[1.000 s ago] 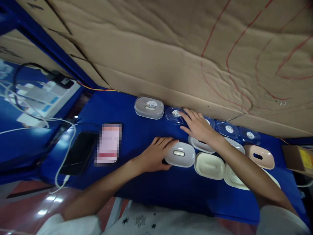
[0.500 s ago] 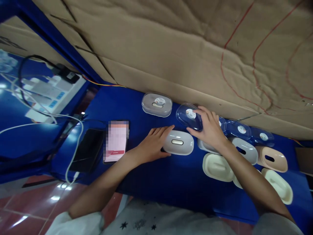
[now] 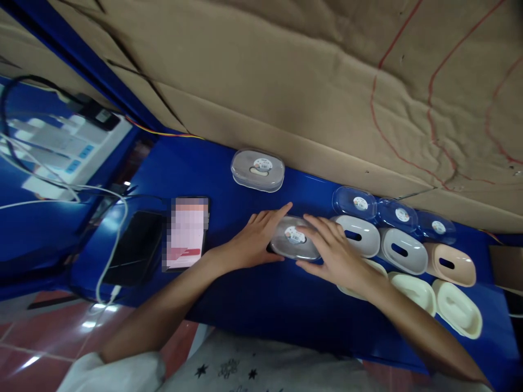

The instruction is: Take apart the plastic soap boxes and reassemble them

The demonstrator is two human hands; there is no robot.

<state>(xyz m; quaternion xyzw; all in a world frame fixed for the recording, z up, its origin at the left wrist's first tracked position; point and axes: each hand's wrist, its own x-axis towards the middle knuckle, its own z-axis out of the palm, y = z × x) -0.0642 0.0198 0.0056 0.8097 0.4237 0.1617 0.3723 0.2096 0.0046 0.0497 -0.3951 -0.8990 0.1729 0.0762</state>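
Note:
A grey oval soap box (image 3: 295,256) is on the blue table in front of me. My left hand (image 3: 253,239) grips its left end between thumb and fingers. Over the box lies a clear lid (image 3: 290,235) with a round white label. My right hand (image 3: 337,253) holds the lid's right end, thumb at the near edge and fingers at the far edge. Whether the lid is fully seated cannot be seen. Right of my hands are grey trays (image 3: 402,256) and a peach tray (image 3: 455,264) with oval slots, beside cream bases (image 3: 460,307).
A lidded grey soap box (image 3: 258,177) stands near the cardboard wall (image 3: 286,98). Clear lids (image 3: 398,213) line the back right. At left are a lit phone (image 3: 186,234), a dark phone (image 3: 134,247), a power strip (image 3: 77,147) and loose cables.
My right hand has brought the clear lid left and toward me, from behind the trays onto the grey soap box. My left hand has kept its grip. The view has shifted slightly.

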